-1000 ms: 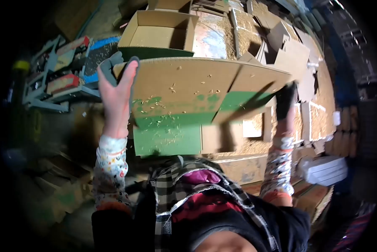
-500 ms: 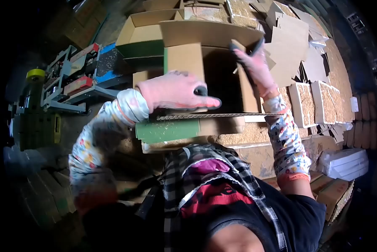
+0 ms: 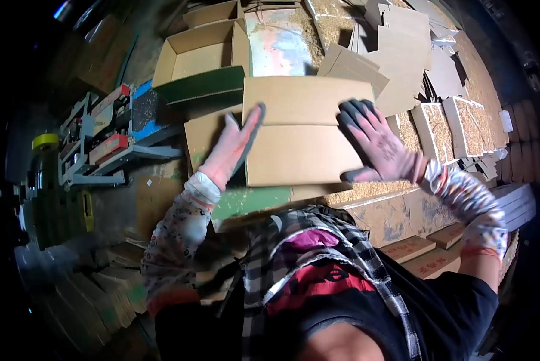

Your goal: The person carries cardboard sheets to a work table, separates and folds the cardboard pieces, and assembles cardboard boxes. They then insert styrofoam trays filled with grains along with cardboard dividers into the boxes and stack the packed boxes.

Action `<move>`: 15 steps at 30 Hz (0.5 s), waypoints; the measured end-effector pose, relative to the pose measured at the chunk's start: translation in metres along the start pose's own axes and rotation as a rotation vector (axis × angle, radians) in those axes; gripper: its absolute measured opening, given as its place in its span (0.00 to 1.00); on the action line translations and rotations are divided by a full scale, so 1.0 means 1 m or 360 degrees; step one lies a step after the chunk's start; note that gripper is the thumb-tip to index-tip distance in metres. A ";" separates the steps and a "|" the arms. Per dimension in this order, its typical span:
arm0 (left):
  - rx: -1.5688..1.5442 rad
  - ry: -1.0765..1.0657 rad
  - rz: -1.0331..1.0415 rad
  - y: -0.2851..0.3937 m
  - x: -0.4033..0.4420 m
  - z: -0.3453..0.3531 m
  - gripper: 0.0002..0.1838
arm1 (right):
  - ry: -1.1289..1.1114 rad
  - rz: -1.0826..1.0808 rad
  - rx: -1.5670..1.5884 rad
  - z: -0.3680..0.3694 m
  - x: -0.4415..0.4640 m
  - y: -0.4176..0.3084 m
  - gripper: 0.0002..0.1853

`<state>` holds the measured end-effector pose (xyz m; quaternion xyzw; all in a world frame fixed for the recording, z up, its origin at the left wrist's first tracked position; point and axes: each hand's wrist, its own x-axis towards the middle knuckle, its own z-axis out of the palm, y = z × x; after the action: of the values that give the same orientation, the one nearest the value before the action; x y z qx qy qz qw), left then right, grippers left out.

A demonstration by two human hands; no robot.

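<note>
A cardboard box (image 3: 303,153) lies in front of me, its two plain brown flaps folded down and meeting along a seam. My left hand (image 3: 237,141), in a pink and dark glove, is at the box's left side, thumb and fingers apart. My right hand (image 3: 381,144), gloved the same way, lies against the right end of the flaps with its fingers spread. Neither hand is closed round anything. Under the box, flat cardboard with a green part (image 3: 252,201) shows, sprinkled with small grains.
An open box (image 3: 203,57) with a green side stands behind on the left. A metal frame with red parts (image 3: 108,147) is at the far left. Loose cardboard sheets (image 3: 402,60) and white-edged trays of grainy material (image 3: 432,129) lie to the right.
The cardboard, first held up as a broad panel, has become a box with its flaps folded down. My left hand has moved to its left side, my right hand down onto its right end.
</note>
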<state>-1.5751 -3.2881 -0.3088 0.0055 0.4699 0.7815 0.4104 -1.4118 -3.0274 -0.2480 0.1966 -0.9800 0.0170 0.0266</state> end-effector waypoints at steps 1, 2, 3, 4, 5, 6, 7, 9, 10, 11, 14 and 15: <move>0.0420 0.0003 -0.0016 0.011 -0.005 0.010 0.31 | 0.0066 -0.0033 0.0076 -0.003 -0.006 0.005 0.46; 0.0645 -0.0278 0.0080 0.019 0.004 0.002 0.30 | 0.0144 0.0277 0.0174 -0.015 0.002 0.002 0.43; 0.0879 -0.0560 0.0150 0.032 0.010 -0.014 0.29 | 0.0288 0.0655 0.0898 -0.011 0.001 0.004 0.41; 0.0827 -0.0718 -0.0053 0.032 0.014 -0.021 0.29 | 0.0423 0.1058 0.1647 0.000 -0.006 0.003 0.39; 0.0791 -0.0865 -0.0261 0.035 0.016 -0.023 0.29 | 0.0565 0.0943 0.1723 0.015 -0.016 0.013 0.41; 0.1374 -0.0477 -0.0102 0.036 -0.005 0.010 0.31 | 0.0699 0.0816 0.1797 0.030 -0.025 0.022 0.42; 0.1541 -0.0330 0.0236 0.025 -0.029 0.018 0.31 | 0.0822 0.0680 0.1866 0.044 -0.034 0.032 0.44; 0.2240 -0.0189 0.1134 0.007 -0.056 0.007 0.32 | 0.0622 0.0669 0.3930 -0.015 -0.026 0.046 0.50; 0.2793 -0.0222 0.1712 -0.007 -0.055 -0.020 0.33 | 0.0502 0.0523 0.3889 -0.022 -0.025 0.051 0.45; 0.2900 -0.0445 0.1294 -0.028 -0.050 -0.077 0.30 | 0.0467 0.0913 0.3252 -0.002 -0.022 0.050 0.43; 0.3235 0.0144 0.1609 -0.002 -0.031 -0.102 0.26 | 0.0773 0.1067 0.1379 0.057 0.014 0.019 0.37; 0.2007 0.0409 0.1323 0.011 -0.025 -0.064 0.28 | 0.0735 0.1115 0.1655 0.065 0.029 0.026 0.36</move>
<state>-1.5909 -3.3535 -0.3265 0.3242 0.8303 0.4499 -0.0560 -1.4514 -3.0171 -0.3117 -0.1549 -0.8193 0.5364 0.1304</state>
